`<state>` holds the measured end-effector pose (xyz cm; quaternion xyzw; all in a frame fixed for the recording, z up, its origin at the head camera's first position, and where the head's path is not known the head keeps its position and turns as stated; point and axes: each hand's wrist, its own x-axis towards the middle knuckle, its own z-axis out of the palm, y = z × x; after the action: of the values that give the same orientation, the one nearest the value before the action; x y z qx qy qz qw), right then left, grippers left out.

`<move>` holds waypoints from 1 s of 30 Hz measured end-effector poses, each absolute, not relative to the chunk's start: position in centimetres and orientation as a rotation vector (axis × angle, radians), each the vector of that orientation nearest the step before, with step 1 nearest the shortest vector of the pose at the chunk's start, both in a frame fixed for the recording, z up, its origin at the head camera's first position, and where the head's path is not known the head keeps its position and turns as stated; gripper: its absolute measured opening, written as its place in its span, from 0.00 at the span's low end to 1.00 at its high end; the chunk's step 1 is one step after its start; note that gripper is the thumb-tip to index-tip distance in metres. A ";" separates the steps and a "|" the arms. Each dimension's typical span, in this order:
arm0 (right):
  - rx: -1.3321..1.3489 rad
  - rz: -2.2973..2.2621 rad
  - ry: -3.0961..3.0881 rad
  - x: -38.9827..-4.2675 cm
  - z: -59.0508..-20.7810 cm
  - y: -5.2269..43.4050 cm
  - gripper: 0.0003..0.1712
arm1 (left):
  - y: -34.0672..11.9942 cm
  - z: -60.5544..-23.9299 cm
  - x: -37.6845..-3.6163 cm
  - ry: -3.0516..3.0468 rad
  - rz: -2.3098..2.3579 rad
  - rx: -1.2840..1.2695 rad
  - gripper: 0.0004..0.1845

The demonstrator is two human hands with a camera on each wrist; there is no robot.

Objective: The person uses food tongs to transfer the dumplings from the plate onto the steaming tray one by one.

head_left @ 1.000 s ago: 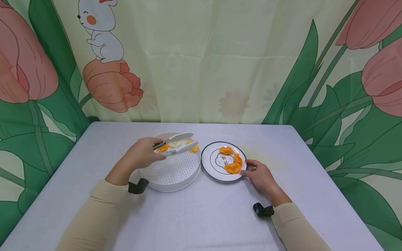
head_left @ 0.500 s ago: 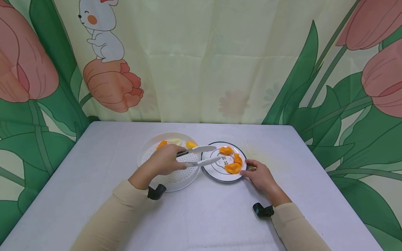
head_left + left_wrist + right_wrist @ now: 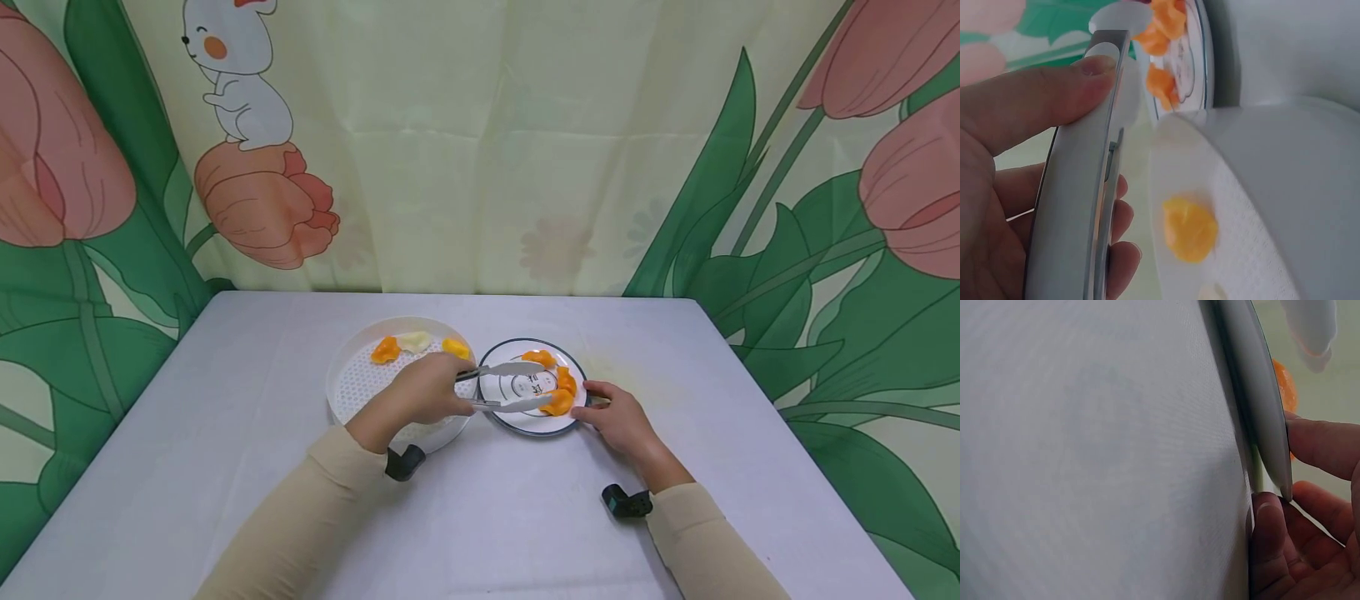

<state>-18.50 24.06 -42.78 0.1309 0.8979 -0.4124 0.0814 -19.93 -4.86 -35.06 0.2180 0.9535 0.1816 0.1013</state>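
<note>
My left hand (image 3: 423,392) grips the tongs (image 3: 506,386), thumb along the top arm and fingers curled under the lower one. The 2 tong tips are spread and hold nothing that I can see, poised over the plate (image 3: 501,412), the lower tip touching or just beside the near orange dumpling (image 3: 558,402). My right hand (image 3: 618,417) steadies the plate by its right rim, thumb under the edge and a fingertip on top, pinching it. On the plate I count about 3 orange dumplings in an arc along the right side, the far one (image 3: 538,358) near the upper tip. In the white tray (image 3: 352,398) to the left, 3 pieces remain at the far edge: an orange one (image 3: 386,350), a pale one (image 3: 414,341) and a yellow one (image 3: 455,347). So I judge the moving roughly half done, with 3 pieces left in the tray.
</note>
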 end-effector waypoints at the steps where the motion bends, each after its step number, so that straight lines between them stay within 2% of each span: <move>1: 0.391 -1.235 2.681 -18.5 -42.8 24.1 0.39 | -4.7 -35.1 -20.0 2.812 0.532 0.641 0.31; 13: 0.385 -1.230 2.678 -18.4 -42.6 24.0 0.40 | -3.0 -35.7 -20.0 2.767 0.487 0.621 0.33; 30: 0.398 -1.228 2.674 -18.4 -42.5 24.0 0.39 | -2.5 -35.6 -19.9 2.778 0.420 0.645 0.29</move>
<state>-18.38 23.96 -42.50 0.1335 0.8973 -0.4119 0.0861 -19.86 -2.50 -35.56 0.2218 0.9557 0.1446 0.1289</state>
